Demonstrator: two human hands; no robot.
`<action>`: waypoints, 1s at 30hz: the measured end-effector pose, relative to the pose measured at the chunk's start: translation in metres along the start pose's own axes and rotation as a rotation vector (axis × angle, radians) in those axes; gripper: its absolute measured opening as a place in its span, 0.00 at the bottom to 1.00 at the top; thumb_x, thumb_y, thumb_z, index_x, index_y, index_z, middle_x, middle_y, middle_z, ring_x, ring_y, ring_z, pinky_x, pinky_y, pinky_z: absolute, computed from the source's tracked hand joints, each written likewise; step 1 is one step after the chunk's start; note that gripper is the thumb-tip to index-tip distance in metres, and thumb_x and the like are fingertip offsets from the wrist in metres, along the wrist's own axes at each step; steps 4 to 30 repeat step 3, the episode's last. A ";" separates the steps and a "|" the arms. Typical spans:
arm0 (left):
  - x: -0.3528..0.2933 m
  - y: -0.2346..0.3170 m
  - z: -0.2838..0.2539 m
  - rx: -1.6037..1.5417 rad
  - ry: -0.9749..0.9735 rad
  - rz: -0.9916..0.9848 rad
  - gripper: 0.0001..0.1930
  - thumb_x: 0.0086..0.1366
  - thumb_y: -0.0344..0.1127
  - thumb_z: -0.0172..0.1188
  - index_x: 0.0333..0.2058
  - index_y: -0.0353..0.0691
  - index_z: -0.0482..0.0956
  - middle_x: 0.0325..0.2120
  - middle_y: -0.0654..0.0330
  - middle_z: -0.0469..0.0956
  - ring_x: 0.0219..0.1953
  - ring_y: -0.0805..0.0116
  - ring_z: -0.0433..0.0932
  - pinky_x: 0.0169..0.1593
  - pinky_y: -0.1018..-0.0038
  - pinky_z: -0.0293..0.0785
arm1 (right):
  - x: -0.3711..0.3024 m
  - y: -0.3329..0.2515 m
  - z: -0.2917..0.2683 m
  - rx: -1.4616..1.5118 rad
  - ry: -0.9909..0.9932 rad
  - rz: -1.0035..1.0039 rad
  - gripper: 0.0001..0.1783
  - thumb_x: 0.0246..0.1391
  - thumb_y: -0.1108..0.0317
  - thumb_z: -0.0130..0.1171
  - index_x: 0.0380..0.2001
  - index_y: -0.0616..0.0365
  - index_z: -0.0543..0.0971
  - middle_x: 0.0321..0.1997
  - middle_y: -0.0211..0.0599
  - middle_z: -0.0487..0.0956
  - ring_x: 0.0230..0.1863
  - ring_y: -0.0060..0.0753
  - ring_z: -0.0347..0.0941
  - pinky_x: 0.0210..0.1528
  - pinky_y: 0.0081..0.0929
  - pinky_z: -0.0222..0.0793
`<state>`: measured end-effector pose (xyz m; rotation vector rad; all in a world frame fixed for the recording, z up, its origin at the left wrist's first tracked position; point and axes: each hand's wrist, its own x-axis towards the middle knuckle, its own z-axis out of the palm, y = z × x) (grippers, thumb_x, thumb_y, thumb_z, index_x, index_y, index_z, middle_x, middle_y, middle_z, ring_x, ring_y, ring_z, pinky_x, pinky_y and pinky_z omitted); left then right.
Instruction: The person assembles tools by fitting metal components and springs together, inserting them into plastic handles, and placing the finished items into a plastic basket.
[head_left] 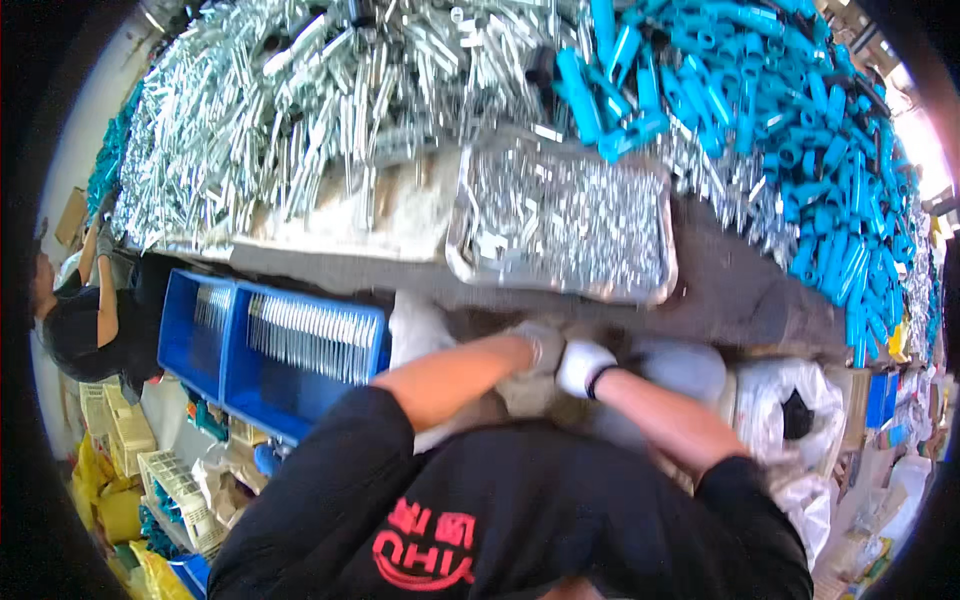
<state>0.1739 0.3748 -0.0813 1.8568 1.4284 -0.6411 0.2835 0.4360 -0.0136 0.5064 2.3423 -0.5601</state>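
Observation:
Just below the table's near edge, my two gloved hands are close together in front of my body. My left hand (541, 348), in a greyish glove, is partly hidden and blurred. Beside it on the right, my right hand (580, 367) wears a white glove with a black band at the wrist. The fingers of both do not show clearly, and I cannot make out anything between them. Beyond them on the table lies a metal tray (567, 222) full of small shiny metal pieces.
Long silvery parts (300, 110) are heaped at the back left, teal plastic tubes (730, 90) at the right. Left of me, blue bins (300, 392) hold rows of slim metal pieces. A white sack (822, 395) stands right. Another person (95, 320) works far left.

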 end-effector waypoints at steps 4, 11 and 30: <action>0.002 0.000 0.034 -0.417 0.294 -0.025 0.30 0.54 0.39 0.67 0.59 0.51 0.75 0.46 0.45 0.82 0.53 0.60 0.80 0.56 0.68 0.76 | 0.004 -0.011 0.019 0.061 0.031 0.064 0.19 0.53 0.59 0.53 0.42 0.53 0.85 0.44 0.57 0.82 0.49 0.53 0.80 0.53 0.44 0.74; 0.002 0.000 0.034 -0.417 0.294 -0.025 0.30 0.54 0.39 0.67 0.59 0.51 0.75 0.46 0.45 0.82 0.53 0.60 0.80 0.56 0.68 0.76 | 0.004 -0.011 0.019 0.061 0.031 0.064 0.19 0.53 0.59 0.53 0.42 0.53 0.85 0.44 0.57 0.82 0.49 0.53 0.80 0.53 0.44 0.74; 0.002 0.000 0.034 -0.417 0.294 -0.025 0.30 0.54 0.39 0.67 0.59 0.51 0.75 0.46 0.45 0.82 0.53 0.60 0.80 0.56 0.68 0.76 | 0.004 -0.011 0.019 0.061 0.031 0.064 0.19 0.53 0.59 0.53 0.42 0.53 0.85 0.44 0.57 0.82 0.49 0.53 0.80 0.53 0.44 0.74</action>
